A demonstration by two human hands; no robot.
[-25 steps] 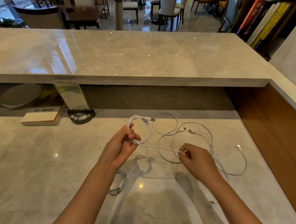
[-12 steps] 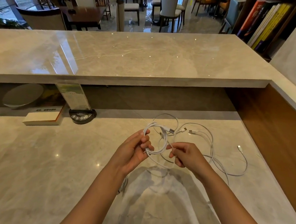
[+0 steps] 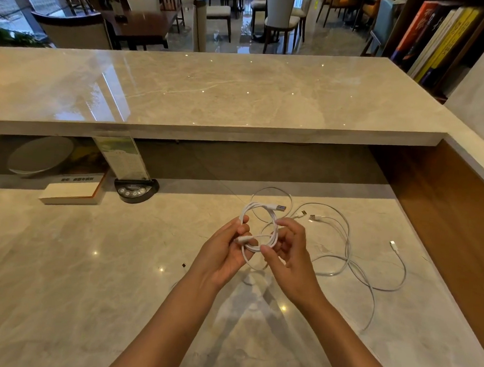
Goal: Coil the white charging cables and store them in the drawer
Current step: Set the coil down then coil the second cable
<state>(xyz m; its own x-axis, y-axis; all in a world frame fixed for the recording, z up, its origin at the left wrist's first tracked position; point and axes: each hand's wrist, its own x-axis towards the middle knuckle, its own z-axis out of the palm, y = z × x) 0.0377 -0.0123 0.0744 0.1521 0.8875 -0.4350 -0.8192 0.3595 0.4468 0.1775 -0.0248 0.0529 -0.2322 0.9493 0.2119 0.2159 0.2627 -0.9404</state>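
Note:
A white charging cable point(image 3: 261, 213) is wound into a small coil held above the lower marble desk point(image 3: 85, 272). My left hand point(image 3: 224, 251) pinches the coil's left side, and its USB plug sticks out to the upper right. My right hand point(image 3: 290, 249) grips the coil's lower right side with thumb and fingers. More loose white cables point(image 3: 345, 248) lie tangled on the desk to the right, with a small plug point(image 3: 393, 243) at one end. No drawer is in view.
A raised marble counter point(image 3: 212, 95) overhangs the back of the desk. Under it stand a book point(image 3: 72, 190), a black button device point(image 3: 136, 188) with a sign holder, and a round plate point(image 3: 41, 155). A wooden side panel point(image 3: 447, 226) borders the right.
The straight length of cable between my hands has been wound in. My right hand moved left to meet the left hand, and the coil is now tighter and held by both.

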